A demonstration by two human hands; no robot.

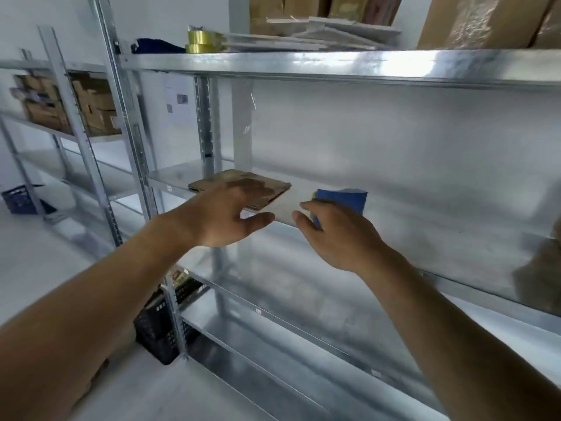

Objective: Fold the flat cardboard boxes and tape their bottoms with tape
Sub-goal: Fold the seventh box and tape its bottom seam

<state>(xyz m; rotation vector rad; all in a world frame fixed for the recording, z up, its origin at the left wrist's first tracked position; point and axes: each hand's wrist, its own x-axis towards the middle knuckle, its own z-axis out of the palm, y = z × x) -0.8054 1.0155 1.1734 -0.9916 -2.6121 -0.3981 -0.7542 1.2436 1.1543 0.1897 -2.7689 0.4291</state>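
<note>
The left hand (pixel 226 214) reaches over a metal shelf (pixel 425 238) with its fingers (pixel 252 189) straight and loosely spread, lying across the near part of a stack of flat cardboard boxes (pixel 218 179); motion blur makes it hard to say whether they press on it or hover just above. The stack lies flat on the shelf, partly hidden under those fingers, with its far corner and left edge showing beyond them. Just to the right of the left thumb, the right hand (pixel 337 235) curls round a blue tape dispenser (pixel 349 200), whose lower part is covered by the fingers, so the tape itself cannot be made out. Well above the fingers, on the upper shelf (pixel 303 63), sit two yellowish tape rolls (pixel 202 42) and more cardboard, cut off by the top edge. Small labels on the shelf edges and a paper sheet (pixel 176 98) on the wall are too blurred to read.
</note>
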